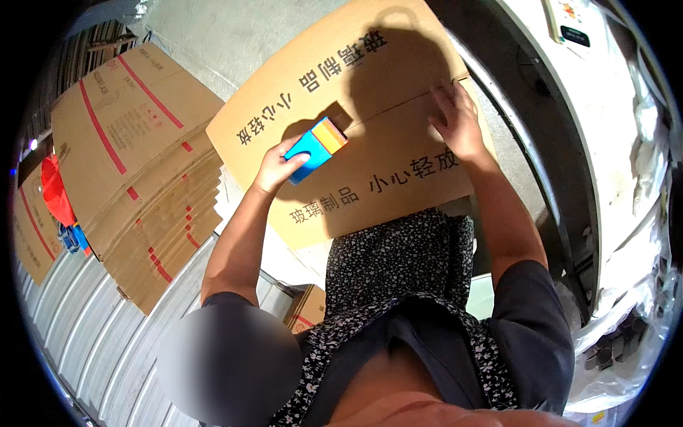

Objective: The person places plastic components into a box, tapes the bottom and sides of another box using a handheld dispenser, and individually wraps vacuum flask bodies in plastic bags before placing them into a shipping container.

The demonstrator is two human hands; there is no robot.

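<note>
A broad brown cardboard panel (388,135) fills the middle of the view, lying in front of the person, with two rows of dark lettering and a thin line running in from its right edge. The person's shadow falls across its upper right part. To the left stands a tall pile of flattened cartons (135,114), crossed by red stripes, and along the right side runs a white worktop (569,107), bent into a curve by the lens. A dark, flower-patterned apron (398,260) covers the person's lap, just below the panel's near edge.

The right hand (457,122) is over the panel's right side, palm down and holding nothing, its fingers stretched out and slightly apart near the thin line (how firmly they press, if at all, I cannot tell). The left hand (279,168) is clamped on a blue and orange hand tool (313,154), thumb across the blue body and the other fingers mostly hidden beneath. The tool is over the left-centre of the panel, its orange end tilted up and to the right, where a small dark toothed edge (337,132) shows.
</note>
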